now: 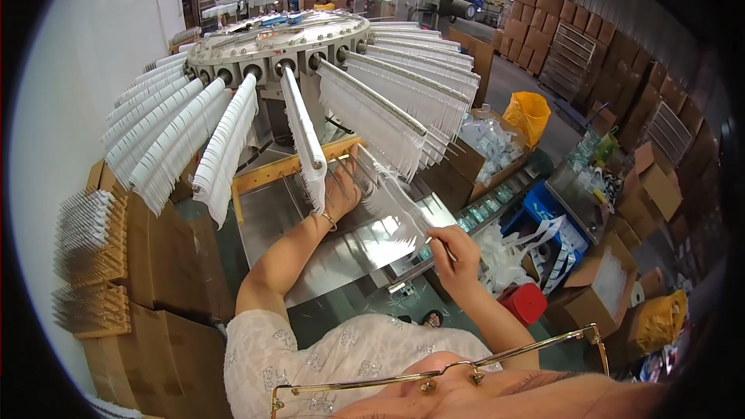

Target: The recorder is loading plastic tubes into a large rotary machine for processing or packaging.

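Note:
My right hand [458, 256] is closed on the near end of a thin metal rod, to the right of the metal tray. White stringy strips [392, 206] hang along this rod, which slants up and away toward a wooden bar [303, 163]. My left hand [341, 192] reaches to that bar, among several bare metal rods. Its fingers look bent round something, but the rods partly hide them. A shiny metal tray [326, 268] lies beneath both hands. Just left of my left hand hangs a white-covered arm [303, 136] of the round machine.
A round machine hub [279, 43] carries several arms draped with white strips. Left stand wooden boards with upright pins [91, 256] on cardboard boxes [171, 357]. To the right are a narrow conveyor [489, 206], a blue bin [547, 213], a red container [522, 304] and open cartons [594, 287].

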Motion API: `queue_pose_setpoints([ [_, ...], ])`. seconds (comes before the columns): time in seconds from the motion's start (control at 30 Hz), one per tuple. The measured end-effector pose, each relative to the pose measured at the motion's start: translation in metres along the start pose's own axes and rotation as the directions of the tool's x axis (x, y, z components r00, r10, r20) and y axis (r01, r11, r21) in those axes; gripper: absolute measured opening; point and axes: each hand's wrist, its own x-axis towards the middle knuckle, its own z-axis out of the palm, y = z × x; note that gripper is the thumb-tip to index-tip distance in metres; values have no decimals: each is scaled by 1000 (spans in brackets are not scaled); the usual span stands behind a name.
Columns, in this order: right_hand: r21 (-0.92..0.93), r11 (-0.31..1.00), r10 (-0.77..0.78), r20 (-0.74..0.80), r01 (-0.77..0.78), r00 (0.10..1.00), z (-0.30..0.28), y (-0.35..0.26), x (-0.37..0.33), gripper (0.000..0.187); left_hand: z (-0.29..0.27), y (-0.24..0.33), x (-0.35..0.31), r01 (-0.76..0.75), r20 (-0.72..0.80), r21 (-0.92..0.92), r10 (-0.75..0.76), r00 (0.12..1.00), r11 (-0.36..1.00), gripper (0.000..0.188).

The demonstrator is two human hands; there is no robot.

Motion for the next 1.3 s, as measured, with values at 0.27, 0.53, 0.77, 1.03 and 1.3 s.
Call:
queue_pose_setpoints([
  [0.27,200,965,160,66,-170,985,-16,-1,-38,20,-4,37,-21,-192,-112,200,217,970,961,81],
  [0.53,817,553,618,-270,-164,739,-64,45,-99,19,-35,109,-46,-215,10,-416,241,971,883,68],
  [0.77,873,452,687,-210,-183,696,-120,59,-116,24,-16,129,9,-320,-75,-671,367,927,669,26],
  [1.03,225,915,402,-458,-334,793,-170,119,-82,39,34,151,16,146,230,-850,109,967,506,24],
  [1.3,623,714,599,-310,-318,738,-185,170,-63,42,57,152,31,265,310,-864,37,950,428,27],
])
